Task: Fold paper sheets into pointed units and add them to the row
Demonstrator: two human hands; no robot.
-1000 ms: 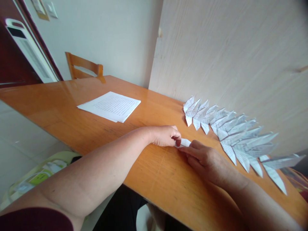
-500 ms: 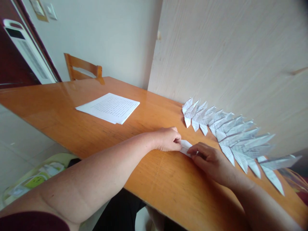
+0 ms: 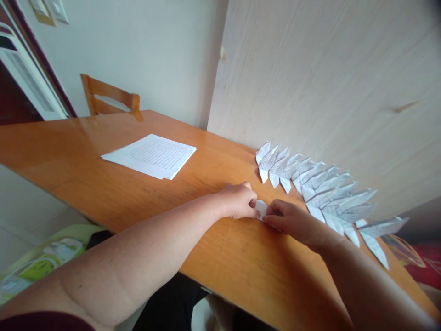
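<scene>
A small folded white paper [image 3: 261, 208] lies on the orange wooden table [image 3: 220, 257], between my two hands. My left hand [image 3: 241, 201] is closed, its fingers curled on the paper's left end. The thumb and fingers of my right hand [image 3: 283, 215] pinch the paper's right side. Both hands cover much of it. To the right, several folded paper pieces [image 3: 320, 184] with pointed tips stand in a long row, overlapping one another. One more folded piece [image 3: 375, 248] sits at the near end of that row.
A stack of printed sheets [image 3: 151, 156] lies on the left part of the table. A wooden chair [image 3: 112, 94] stands beyond the far edge. A pale wooden board [image 3: 310, 78] rises behind the row. A green basket [image 3: 74, 232] is below the table at the left.
My right hand has moved slightly left, and its fingers have closed more tightly on the small paper. My left hand stays at the paper's left end. The view has shifted a little.
</scene>
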